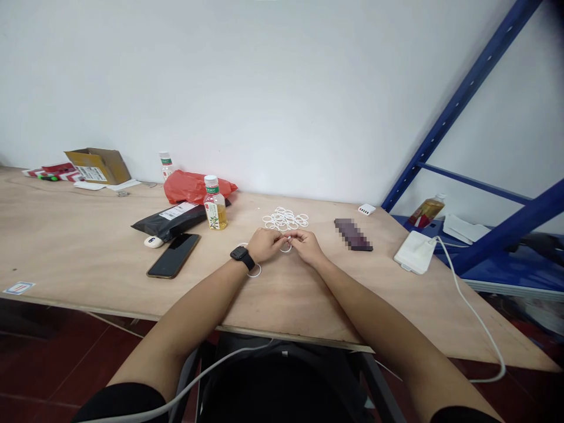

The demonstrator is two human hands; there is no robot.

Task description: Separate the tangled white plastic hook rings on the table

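My left hand point(264, 244) and my right hand point(307, 247) meet above the table, their fingertips pinched together on a thin white ring point(286, 251). The ring hangs below the fingers, and the part between the fingertips is hidden. Just beyond my hands lies a loose heap of similar white rings point(285, 218). Another white ring point(255, 272) shows beside my left wrist, partly covered by it. A black smartwatch point(241, 254) is strapped around that wrist.
Left of my hands are a phone point(173, 256), a round white item point(153, 241), a black parcel point(171, 220), a drink bottle point(215, 205) and a red bag point(185, 185). To the right lie a pixelated dark item point(353, 235) and a white power bank point(413, 252) with a cable.
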